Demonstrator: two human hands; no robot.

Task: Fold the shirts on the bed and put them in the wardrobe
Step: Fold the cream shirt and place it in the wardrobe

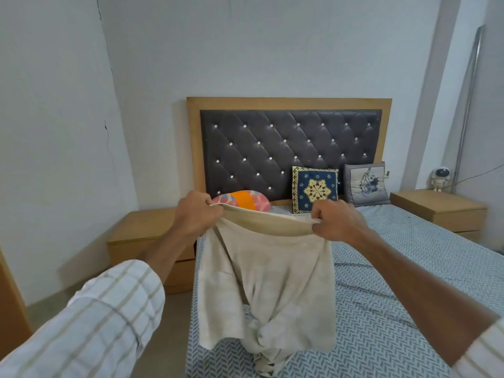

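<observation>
Our left hand [197,212] and right hand [336,221] each clench one end of the top hem of a pale beige cotton shirt [266,282], fingers curled over the edge, with the fabric stretched between them. We hold it up at arm's length so the cloth hangs free, which we judge lets it open out before folding. Its lower part is twisted into a knot-like bunch, and the lowest end seems to reach the blue-and-white leaf-patterned bed sheet [409,282]. Far beyond, against the dark tufted headboard [289,148], sit a pink-and-orange pillow [242,200], a navy embroidered cushion [315,189] and a grey printed cushion [365,184]. Wooden bedside cabinets stand left [141,241] and right [439,211]. No wardrobe shows.
</observation>
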